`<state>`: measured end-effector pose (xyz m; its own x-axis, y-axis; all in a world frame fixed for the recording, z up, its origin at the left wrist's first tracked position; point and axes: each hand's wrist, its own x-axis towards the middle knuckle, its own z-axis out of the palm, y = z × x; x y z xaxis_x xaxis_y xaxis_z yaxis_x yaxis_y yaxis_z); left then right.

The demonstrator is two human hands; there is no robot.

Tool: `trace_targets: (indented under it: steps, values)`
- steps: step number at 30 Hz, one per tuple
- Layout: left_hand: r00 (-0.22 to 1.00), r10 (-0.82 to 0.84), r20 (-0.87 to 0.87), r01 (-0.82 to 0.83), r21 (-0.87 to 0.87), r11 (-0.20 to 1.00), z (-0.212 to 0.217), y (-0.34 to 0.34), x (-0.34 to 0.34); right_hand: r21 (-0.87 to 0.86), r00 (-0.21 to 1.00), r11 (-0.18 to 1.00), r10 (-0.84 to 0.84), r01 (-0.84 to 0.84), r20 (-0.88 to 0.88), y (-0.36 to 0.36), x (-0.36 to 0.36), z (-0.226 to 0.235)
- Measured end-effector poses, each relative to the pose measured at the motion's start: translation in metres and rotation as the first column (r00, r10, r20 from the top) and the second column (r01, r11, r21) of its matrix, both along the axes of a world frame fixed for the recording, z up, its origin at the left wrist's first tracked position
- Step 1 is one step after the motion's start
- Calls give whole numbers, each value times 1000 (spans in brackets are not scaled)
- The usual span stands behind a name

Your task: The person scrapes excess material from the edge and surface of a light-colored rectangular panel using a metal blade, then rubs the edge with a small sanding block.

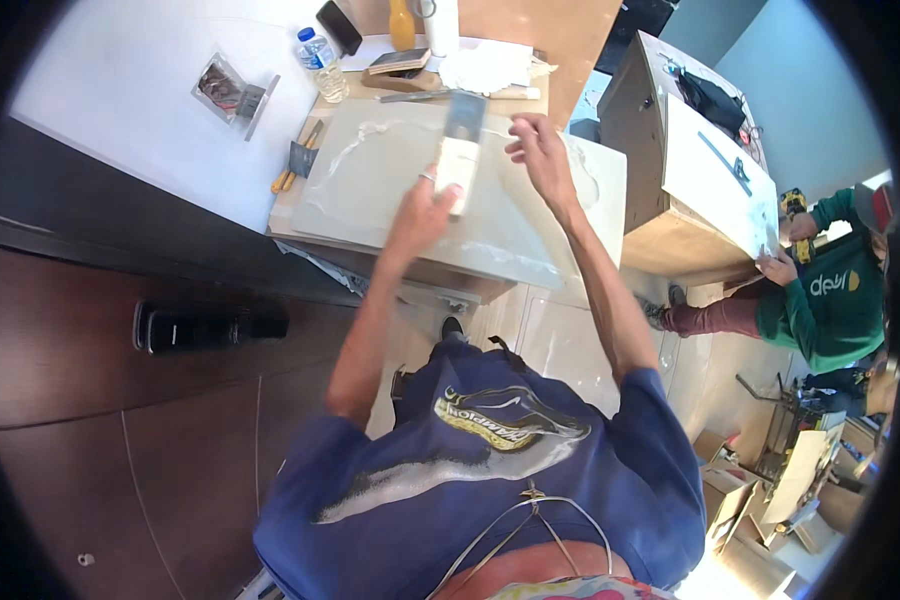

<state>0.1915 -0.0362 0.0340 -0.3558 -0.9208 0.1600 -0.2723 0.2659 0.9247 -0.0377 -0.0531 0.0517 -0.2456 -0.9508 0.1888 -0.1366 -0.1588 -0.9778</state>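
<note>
Left hand (420, 214): fingers clamped round the pale, block-like handle of a broad scraper (460, 152).
Right hand (542, 162): fingers half curled and slightly apart, gripping nothing I can see, over the panel (370, 182); whether they touch it, I cannot tell.
Scraper: upper middle of the frame, its flat grey metal blade pointing toward the top.
Panel: pale, smooth, roughly rectangular, marked with whitish, wet-looking smears.
Worktop (282, 219): wooden, underneath the panel.
Top of frame: a clear plastic bottle (324, 72) capped in blue, and crumpled white paper (485, 65).
Right of frame: a co-worker (832, 300) in green, one hand at a yellow-and-black power tool (794, 208).
</note>
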Motion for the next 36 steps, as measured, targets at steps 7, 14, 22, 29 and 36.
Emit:
trace_targets:
  steps: [7, 14, 22, 29, 36]
  values:
    - [892, 313, 326, -220, -292, 931, -16, -176, 108, -139, 428, 978, -59, -158, -902, -175, 9, -68]
    - [910, 237, 341, -51, -475, 878, -37, -267, 92, -91, 135, 993, -81, -73, -988, -228, -9, -99]
    - [918, 267, 294, -64, -554, 830, -74, -318, 78, -383, 43, 870, -389, -312, -920, -185, -4, -76]
    - [822, 444, 357, -6, -774, 633, -73, -306, 63, -98, 333, 980, -36, -174, -942, -69, -26, -28]
    - [612, 471, 635, 289, -735, 614, -60, -311, 36, 145, 809, 926, -219, 348, -546, 77, -102, -31]
